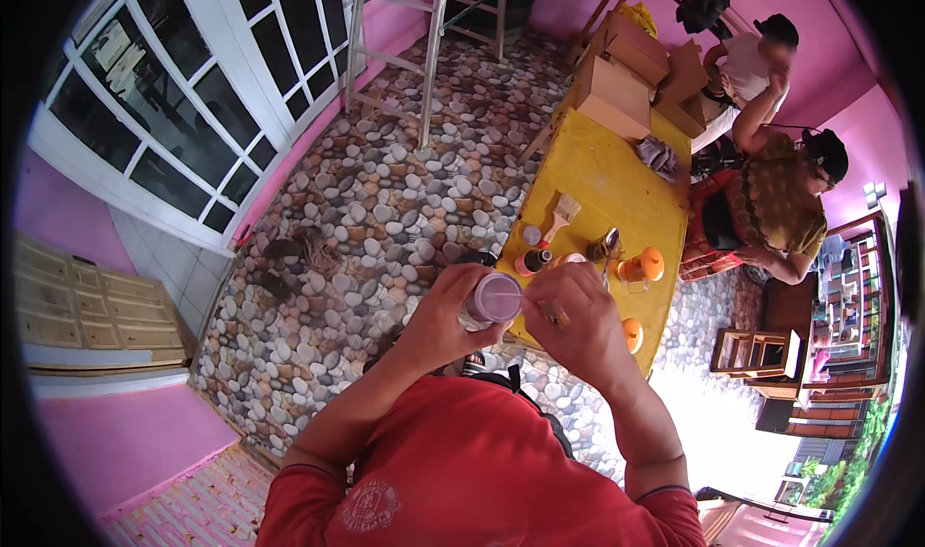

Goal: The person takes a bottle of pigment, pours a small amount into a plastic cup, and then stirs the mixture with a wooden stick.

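Note:
My left hand [436, 318] is wrapped around a small round plastic container [497, 298] with a pale purplish top, held in front of my chest near the table's close end. My right hand [581, 318] is closed in a pinch at the container's right side. A thin pale stick-like piece [512, 295] runs from those fingertips over the top; its exact kind is unclear. Just beyond my hands, a dark bottle [532, 261], a small round lid [531, 233] and a flat brush [560, 218] lie or stand on the yellow table [599, 173].
Jars with orange lids [644, 264] and a shiny metal item [605, 245] stand toward the table's right. Cardboard boxes [615, 96] and a grey cloth [658, 158] occupy its far end. Two people [782, 200] are at the right. A ladder [434, 65] stands on the pebble-patterned floor.

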Demonstrator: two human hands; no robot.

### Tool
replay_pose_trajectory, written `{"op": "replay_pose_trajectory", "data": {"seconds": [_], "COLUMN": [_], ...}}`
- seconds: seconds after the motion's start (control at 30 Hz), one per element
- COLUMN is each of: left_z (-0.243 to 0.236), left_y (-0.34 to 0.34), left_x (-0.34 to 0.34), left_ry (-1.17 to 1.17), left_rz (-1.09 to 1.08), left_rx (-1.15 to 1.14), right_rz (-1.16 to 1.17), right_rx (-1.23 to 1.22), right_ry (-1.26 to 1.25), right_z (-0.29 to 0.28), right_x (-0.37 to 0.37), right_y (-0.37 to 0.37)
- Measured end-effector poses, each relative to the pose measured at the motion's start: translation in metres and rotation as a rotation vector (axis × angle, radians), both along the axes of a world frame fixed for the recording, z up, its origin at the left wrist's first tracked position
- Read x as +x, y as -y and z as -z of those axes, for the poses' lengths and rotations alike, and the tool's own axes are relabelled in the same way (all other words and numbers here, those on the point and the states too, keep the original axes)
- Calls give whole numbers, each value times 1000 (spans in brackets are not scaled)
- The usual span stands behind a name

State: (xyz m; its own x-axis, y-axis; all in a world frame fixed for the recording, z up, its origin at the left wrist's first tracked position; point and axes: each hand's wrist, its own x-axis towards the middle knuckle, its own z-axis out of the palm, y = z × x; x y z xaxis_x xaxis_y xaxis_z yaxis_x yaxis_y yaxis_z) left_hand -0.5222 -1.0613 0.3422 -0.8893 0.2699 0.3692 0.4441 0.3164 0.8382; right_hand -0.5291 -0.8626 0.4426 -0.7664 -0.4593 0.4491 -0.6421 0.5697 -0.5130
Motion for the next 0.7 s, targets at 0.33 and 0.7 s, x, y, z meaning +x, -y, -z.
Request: {"op": "replay_pose_trajectory", "data": {"seconds": [0.33,0.7], "left_z": [-3,1], "left_y": [-3,-2], "left_x": [-2,1], "left_ry": [16,32], "left_rz": [-1,40], "left_rx": [-20,6], "right_rz": [51,-61], "right_rx": [-13,-16], "right_ry": [-122,24], "right_z": [-24,5], "right_x": [6,4], "right_y": [-7,4]}}
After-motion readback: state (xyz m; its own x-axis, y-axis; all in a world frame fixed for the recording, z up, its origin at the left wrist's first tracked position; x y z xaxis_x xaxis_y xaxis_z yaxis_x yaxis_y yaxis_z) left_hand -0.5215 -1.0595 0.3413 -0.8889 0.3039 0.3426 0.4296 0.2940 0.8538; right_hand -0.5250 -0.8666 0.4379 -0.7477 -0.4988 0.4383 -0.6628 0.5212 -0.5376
